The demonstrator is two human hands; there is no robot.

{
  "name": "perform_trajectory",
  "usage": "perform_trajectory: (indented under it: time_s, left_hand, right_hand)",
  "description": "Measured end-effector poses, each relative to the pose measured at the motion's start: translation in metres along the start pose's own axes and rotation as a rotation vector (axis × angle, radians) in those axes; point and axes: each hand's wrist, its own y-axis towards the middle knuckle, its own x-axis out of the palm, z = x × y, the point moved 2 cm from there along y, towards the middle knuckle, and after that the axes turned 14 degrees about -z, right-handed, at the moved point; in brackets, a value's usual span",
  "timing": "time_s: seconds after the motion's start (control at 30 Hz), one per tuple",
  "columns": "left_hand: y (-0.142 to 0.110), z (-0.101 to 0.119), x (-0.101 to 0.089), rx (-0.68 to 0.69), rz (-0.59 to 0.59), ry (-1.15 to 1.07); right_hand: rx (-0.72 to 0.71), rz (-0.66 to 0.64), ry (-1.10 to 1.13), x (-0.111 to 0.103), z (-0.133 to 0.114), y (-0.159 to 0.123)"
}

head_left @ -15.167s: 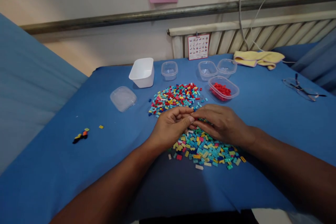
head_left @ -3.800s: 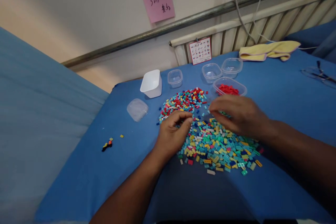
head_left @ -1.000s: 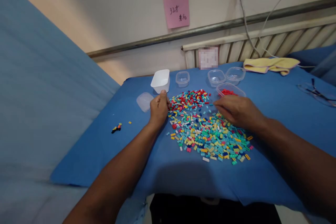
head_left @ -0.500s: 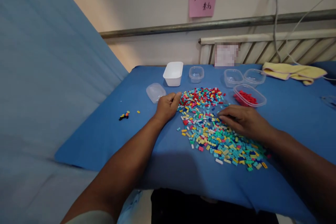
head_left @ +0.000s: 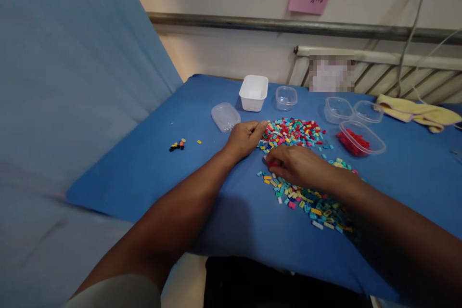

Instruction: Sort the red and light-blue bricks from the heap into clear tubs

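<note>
On the table (head_left: 151,173): multicolored bricks (head_left: 287,130), strewn in a back heap (head_left: 299,132) and a front heap (head_left: 306,199).
Left hand (head_left: 245,138): fingers curled beside the back heap; grip cannot be told.
Right hand (head_left: 296,164): fingers bent over a red brick (head_left: 273,164); clamped or not, unclear.
In the way: right forearm (head_left: 382,207), hiding part of the front heap.
Around: clear lid (head_left: 225,117), white tub (head_left: 252,105), clear containers (head_left: 286,100), tub of red bricks (head_left: 377,147), yellow cloth (head_left: 418,110).
</note>
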Motion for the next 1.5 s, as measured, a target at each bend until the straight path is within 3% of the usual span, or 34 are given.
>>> perform_trajectory:
  time_s: [0.4,0.53,0.67,0.8,0.9,1.2,1.5]
  left_hand:
    - [-0.003,0.01,-0.001,0.023,-0.001,-0.015]
    - [-0.011,0.031,0.005,0.063,-0.061,-0.201]
    - [-0.025,0.056,0.028,0.053,-0.251,-0.432]
    - [-0.033,0.067,0.043,0.015,-0.227,-0.533]
    - [-0.033,0.066,0.044,-0.019,-0.183,-0.552]
    - [-0.026,0.062,0.044,-0.215,-0.276,-0.788]
    - [-0.024,0.059,0.043,-0.276,-0.308,-0.843]
  right_hand:
    - [-0.169,0.246,0.114,0.014,0.003,-0.017]
    - [-0.042,0.365,0.401,-0.003,0.014,-0.031]
    - [0.094,0.419,0.85,-0.011,0.026,-0.046]
    - [0.126,0.496,1.123,-0.003,0.028,-0.052]
    - [0.139,0.475,1.179,0.003,0.027,-0.051]
    - [0.139,0.417,1.349,0.01,0.031,-0.047]
    - [0.133,0.406,1.371,0.013,0.033,-0.046]
